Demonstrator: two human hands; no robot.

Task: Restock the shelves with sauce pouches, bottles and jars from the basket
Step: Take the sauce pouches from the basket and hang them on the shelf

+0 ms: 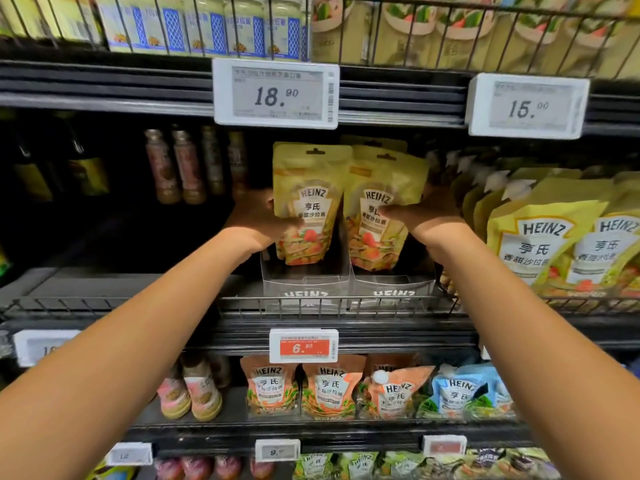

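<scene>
Two yellow Heinz sauce pouches stand upright side by side on the middle shelf, above clear plastic holders [304,284]. My left hand [258,220] grips the left pouch [310,188] by its left edge, thumb across the front. My right hand [420,213] holds the right pouch [384,181] from its right side, thumb on the label. More pouches of the same kind show behind them. The basket is out of view.
Larger yellow Heinz pouches [547,237] fill the shelf at the right. Dark bottles [180,164] stand at the back left, with a wire rail [138,303] along the shelf front. Price tags [275,93] hang from the shelf above. Orange and blue pouches [329,389] sit below.
</scene>
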